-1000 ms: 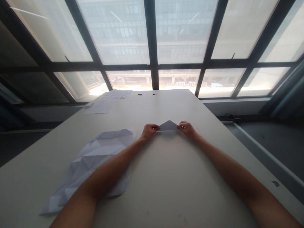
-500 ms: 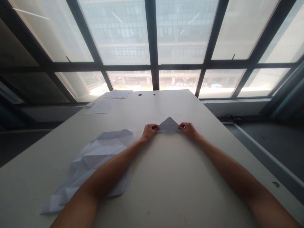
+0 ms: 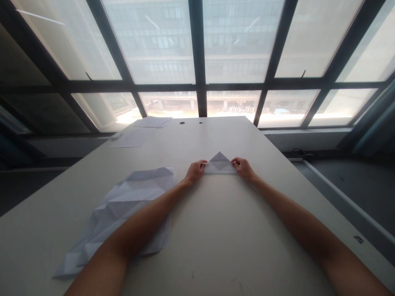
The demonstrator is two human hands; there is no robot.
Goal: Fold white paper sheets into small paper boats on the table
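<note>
A small piece of folded paper (image 3: pixel 219 164) lies on the white table in front of me. It has a triangular top with a crease down from its peak, and a flat strip runs along its near edge. My left hand (image 3: pixel 195 170) pinches its left corner between thumb and fingers. At the opposite corner, my right hand (image 3: pixel 242 167) grips the paper the same way. Left of my left forearm, and partly hidden under it, rests a large creased sheet of paper (image 3: pixel 123 205).
Flat white sheets (image 3: pixel 132 137) lie at the table's far left, with more papers (image 3: pixel 154 121) behind them. Two dark round holes (image 3: pixel 182 123) mark the far end of the table (image 3: pixel 216 230). Tall framed windows (image 3: pixel 234 45) stand beyond it.
The strip along the folded paper's near edge now shows wider and flatter, and the triangle's crease is plainer. My right hand has shifted slightly left; both hands keep their hold.
</note>
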